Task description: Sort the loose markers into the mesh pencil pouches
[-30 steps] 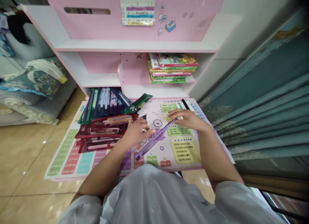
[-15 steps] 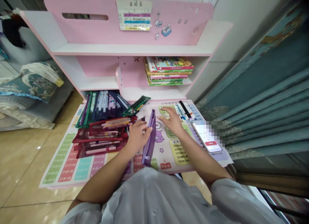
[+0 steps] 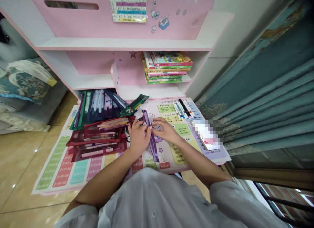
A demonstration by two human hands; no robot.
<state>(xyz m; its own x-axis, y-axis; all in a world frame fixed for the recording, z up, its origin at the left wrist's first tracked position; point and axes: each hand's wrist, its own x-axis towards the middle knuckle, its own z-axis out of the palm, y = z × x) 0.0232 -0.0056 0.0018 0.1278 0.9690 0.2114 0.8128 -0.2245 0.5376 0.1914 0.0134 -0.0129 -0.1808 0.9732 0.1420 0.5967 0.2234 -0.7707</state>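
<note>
A slim purple zip pouch (image 3: 153,145) stands on its edge at the middle of the desk, its zipper side up. My left hand (image 3: 137,136) grips it from the left, thumb against its side and fingers around the upper part. From the right, my right hand (image 3: 165,130) pinches the pouch near its middle with thumb and fingertips. What lies inside the pouch cannot be seen. Just left of my left hand are red mesh pouches (image 3: 98,136) with pens in them. Behind these lie green and dark blue pouches (image 3: 94,106), also holding pens.
Several markers (image 3: 183,108) lie at the right rear of the desk. A phone (image 3: 207,136) rests near the right edge. Books (image 3: 169,69) are stacked on the pink and white shelf (image 3: 122,44) behind. A printed mat (image 3: 52,175) covers the desktop; a curtain (image 3: 257,100) hangs at the right.
My right hand has come left and down onto the purple pouch. The pouch has tilted, its near end shifting right. My view has moved slightly.
</note>
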